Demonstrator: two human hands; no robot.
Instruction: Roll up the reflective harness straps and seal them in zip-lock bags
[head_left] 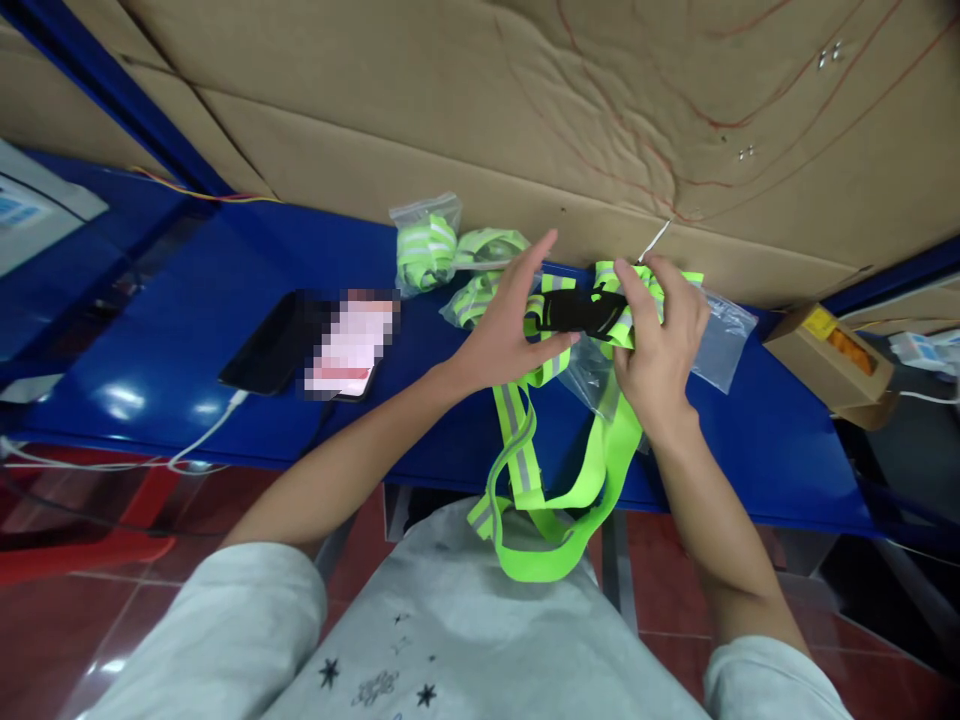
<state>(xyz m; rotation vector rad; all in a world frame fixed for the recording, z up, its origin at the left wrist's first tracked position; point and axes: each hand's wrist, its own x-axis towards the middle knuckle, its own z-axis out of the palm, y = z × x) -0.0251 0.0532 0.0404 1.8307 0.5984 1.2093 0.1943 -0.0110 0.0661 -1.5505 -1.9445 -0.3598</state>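
head view: left hand [510, 330], 9 o'clock of black buckle [581, 312], fingers spread, touching reflective strap [517, 440]. right hand [660, 335], 3 o'clock, pinches the buckle above blue table [187, 330]. step in hand: gathering strap; loops hang toward 6 o'clock.

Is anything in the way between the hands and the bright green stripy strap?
Nothing visible. The left hand and the right hand are already on the neon green reflective strap, at its black plastic buckle.

Head camera looks forward and down, close above left hand [510, 335], right hand [664, 345] and blue table [187, 330].
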